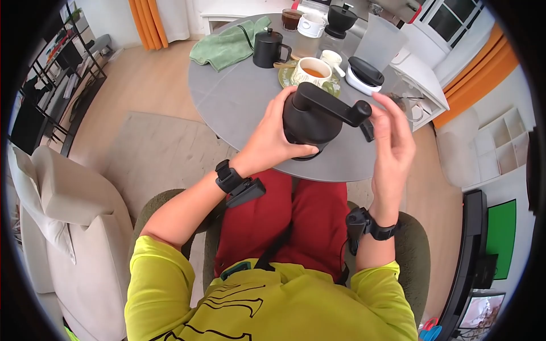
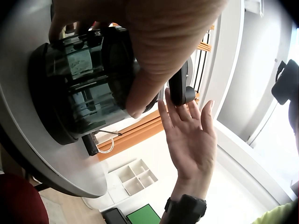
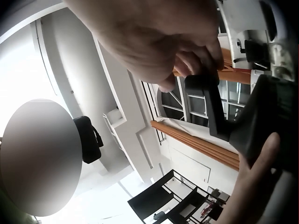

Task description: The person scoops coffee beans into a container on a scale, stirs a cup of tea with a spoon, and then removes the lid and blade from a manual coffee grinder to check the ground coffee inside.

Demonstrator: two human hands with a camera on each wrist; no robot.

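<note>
A black hand-crank coffee grinder (image 1: 311, 126) stands near the front of the round grey table (image 1: 227, 108). My left hand (image 1: 272, 138) grips its upper body, with the thumb in front. In the left wrist view its clear jar (image 2: 88, 105) sits on a dark base on the tabletop. The crank arm (image 1: 325, 104) points right and ends in a round knob (image 1: 360, 111). Beside this knob is my right hand (image 1: 393, 136), its palm turned up and its fingers fairly straight. The fingertips (image 2: 180, 111) are right at the knob, not wrapped round it.
Behind the grinder, a cup of amber drink (image 1: 313, 71) stands on a green patterned saucer. A black lidded pot (image 1: 269, 49) and a green cloth (image 1: 224, 48) lie farther left. At the back right are a small white scale (image 1: 364, 79) and a translucent container (image 1: 380, 42).
</note>
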